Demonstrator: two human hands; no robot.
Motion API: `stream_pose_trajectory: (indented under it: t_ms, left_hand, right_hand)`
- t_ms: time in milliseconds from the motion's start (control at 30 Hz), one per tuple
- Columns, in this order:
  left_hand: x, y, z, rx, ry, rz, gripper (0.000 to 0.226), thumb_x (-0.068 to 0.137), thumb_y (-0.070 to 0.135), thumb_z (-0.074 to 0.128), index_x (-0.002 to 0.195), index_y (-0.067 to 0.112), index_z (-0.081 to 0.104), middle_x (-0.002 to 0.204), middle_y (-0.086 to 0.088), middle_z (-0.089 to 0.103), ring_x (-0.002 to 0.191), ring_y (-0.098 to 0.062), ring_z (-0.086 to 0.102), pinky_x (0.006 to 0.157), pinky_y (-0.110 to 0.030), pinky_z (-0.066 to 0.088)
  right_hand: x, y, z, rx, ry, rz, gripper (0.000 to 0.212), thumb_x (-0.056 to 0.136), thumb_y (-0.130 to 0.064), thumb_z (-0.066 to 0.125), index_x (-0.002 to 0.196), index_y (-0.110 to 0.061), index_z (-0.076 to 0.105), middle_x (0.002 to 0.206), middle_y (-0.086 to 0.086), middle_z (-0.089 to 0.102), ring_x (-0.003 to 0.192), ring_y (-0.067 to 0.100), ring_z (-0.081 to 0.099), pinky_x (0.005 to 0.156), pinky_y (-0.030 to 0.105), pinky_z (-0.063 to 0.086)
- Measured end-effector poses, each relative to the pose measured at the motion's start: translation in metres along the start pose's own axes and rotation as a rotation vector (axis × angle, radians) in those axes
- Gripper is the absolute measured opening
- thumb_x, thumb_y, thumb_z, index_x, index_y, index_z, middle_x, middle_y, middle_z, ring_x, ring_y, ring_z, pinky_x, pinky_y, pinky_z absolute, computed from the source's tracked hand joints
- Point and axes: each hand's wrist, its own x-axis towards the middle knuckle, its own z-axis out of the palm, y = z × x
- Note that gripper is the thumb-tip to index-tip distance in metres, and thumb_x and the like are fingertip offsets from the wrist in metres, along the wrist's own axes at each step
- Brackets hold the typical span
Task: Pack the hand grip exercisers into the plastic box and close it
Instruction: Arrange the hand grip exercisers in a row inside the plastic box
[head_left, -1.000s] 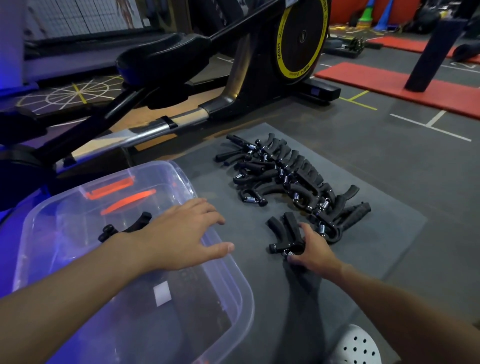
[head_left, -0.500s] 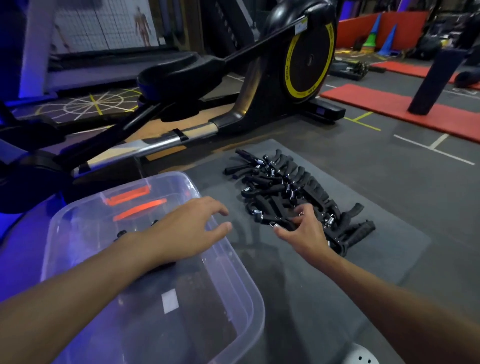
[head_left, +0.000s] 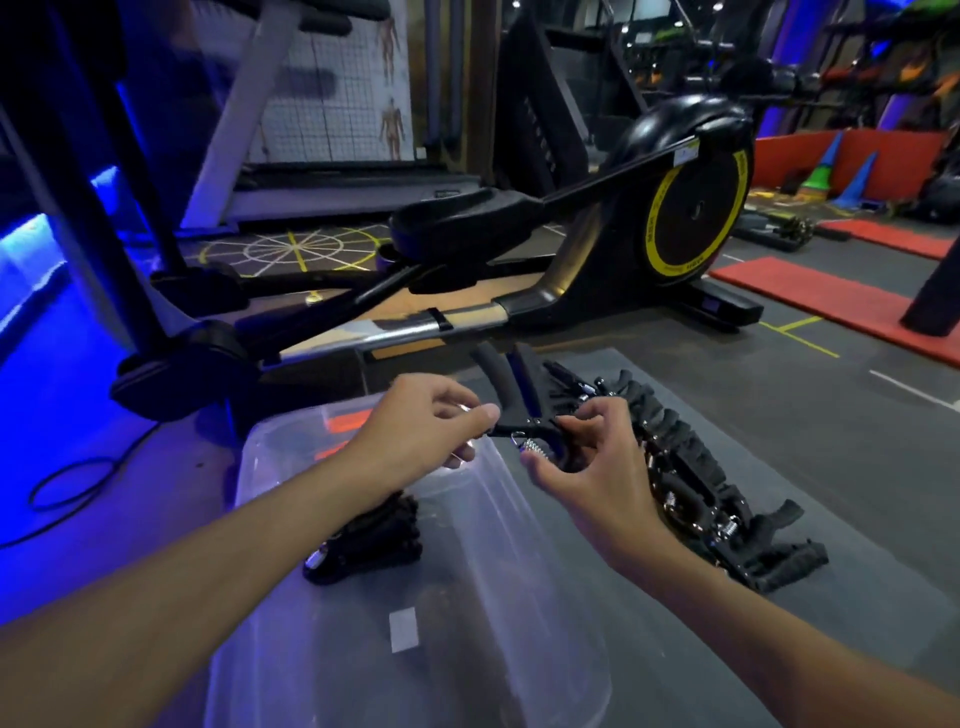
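A black hand grip exerciser (head_left: 511, 387) with a steel spring hangs in the air above the far right corner of the clear plastic box (head_left: 524, 597). My right hand (head_left: 587, 457) pinches its base by the spring. My left hand (head_left: 421, 431) pinches the same base from the left with thumb and fingers. A black exerciser (head_left: 371, 535) lies inside the box under my left forearm. A row of several black exercisers (head_left: 691, 467) lies on the grey mat (head_left: 810, 587) to the right of my hands.
A black elliptical trainer with a yellow-ringed flywheel (head_left: 696, 213) stands just behind the box and mat. Red mats (head_left: 831, 296) and a dark post lie at the right. A black cable (head_left: 67, 483) loops on the floor at the left.
My right hand lifted one exerciser off the row and brought it left over the box. My left hand rose from the box rim and took hold of it. The camera tilted up.
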Motion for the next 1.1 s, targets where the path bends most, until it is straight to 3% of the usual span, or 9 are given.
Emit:
stream_pose_trajectory:
  t_ms: [133, 267, 367, 533, 700, 833, 967, 1100]
  left_hand:
    - [-0.014, 0.000, -0.018, -0.016, 0.059, 0.033, 0.004, 0.084, 0.013, 0.073, 0.084, 0.010, 0.072, 0.070, -0.012, 0.073, 0.068, -0.024, 0.072, 0.072, -0.040, 0.061]
    - [-0.025, -0.002, -0.034, 0.043, 0.123, 0.079, 0.012, 0.082, 0.011, 0.075, 0.077, 0.021, 0.070, 0.068, -0.005, 0.073, 0.069, -0.021, 0.072, 0.077, -0.043, 0.060]
    - [-0.028, -0.002, -0.047, 0.063, 0.176, 0.113, 0.007, 0.078, 0.013, 0.078, 0.081, 0.017, 0.073, 0.072, -0.002, 0.074, 0.071, -0.018, 0.073, 0.079, -0.044, 0.059]
    - [-0.032, 0.001, -0.070, 0.179, 0.166, 0.169, 0.011, 0.078, 0.012, 0.077, 0.088, 0.016, 0.074, 0.074, 0.002, 0.073, 0.071, -0.012, 0.071, 0.077, -0.033, 0.059]
    - [-0.035, -0.006, -0.082, 0.312, 0.132, 0.192, 0.010, 0.080, 0.014, 0.074, 0.089, 0.017, 0.075, 0.071, 0.004, 0.072, 0.069, -0.009, 0.069, 0.071, -0.025, 0.055]
    - [-0.038, -0.015, -0.091, 0.385, 0.104, 0.188, 0.013, 0.079, 0.016, 0.074, 0.091, 0.022, 0.075, 0.071, 0.010, 0.071, 0.069, -0.005, 0.067, 0.073, -0.028, 0.056]
    - [-0.038, -0.024, -0.100, 0.446, 0.062, 0.194, 0.024, 0.080, 0.018, 0.075, 0.085, 0.039, 0.068, 0.075, 0.007, 0.071, 0.071, -0.009, 0.067, 0.075, -0.031, 0.056]
    - [-0.033, -0.035, -0.105, 0.479, 0.018, 0.172, 0.019, 0.080, 0.020, 0.075, 0.094, 0.032, 0.073, 0.083, -0.001, 0.073, 0.076, -0.018, 0.069, 0.077, -0.038, 0.056]
  right_hand:
    - [-0.003, -0.010, 0.016, -0.005, -0.039, -0.011, 0.056, 0.060, -0.040, 0.085, 0.096, -0.037, 0.043, 0.097, -0.001, 0.064, 0.087, 0.023, 0.065, 0.075, 0.049, 0.054]
    - [-0.007, -0.024, 0.030, -0.020, -0.098, -0.042, 0.056, 0.061, -0.039, 0.085, 0.099, -0.035, 0.043, 0.098, -0.006, 0.062, 0.087, 0.016, 0.063, 0.078, 0.046, 0.053]
    - [-0.004, -0.038, 0.034, -0.015, -0.208, -0.055, 0.057, 0.066, -0.029, 0.087, 0.103, -0.034, 0.044, 0.094, -0.011, 0.061, 0.087, 0.005, 0.060, 0.080, 0.035, 0.053]
    - [0.012, -0.051, 0.031, -0.086, -0.304, -0.121, 0.061, 0.072, -0.023, 0.083, 0.118, -0.027, 0.043, 0.101, -0.007, 0.058, 0.091, 0.009, 0.057, 0.077, 0.021, 0.047]
    - [0.031, -0.058, 0.029, -0.188, -0.282, -0.252, 0.052, 0.078, -0.024, 0.077, 0.115, -0.038, 0.043, 0.106, -0.005, 0.055, 0.098, 0.012, 0.056, 0.085, 0.034, 0.052]
    - [0.039, -0.061, 0.033, -0.315, -0.357, -0.357, 0.043, 0.085, -0.024, 0.071, 0.122, -0.032, 0.051, 0.114, -0.016, 0.044, 0.104, 0.000, 0.050, 0.088, 0.025, 0.048]
    - [0.044, -0.053, 0.040, -0.368, -0.468, -0.392, 0.035, 0.085, -0.016, 0.068, 0.115, -0.031, 0.059, 0.104, -0.018, 0.055, 0.093, -0.001, 0.055, 0.082, 0.015, 0.042]
    - [0.045, -0.042, 0.044, -0.365, -0.538, -0.385, 0.036, 0.085, -0.013, 0.068, 0.116, -0.030, 0.060, 0.101, -0.016, 0.060, 0.093, 0.003, 0.058, 0.085, 0.019, 0.046]
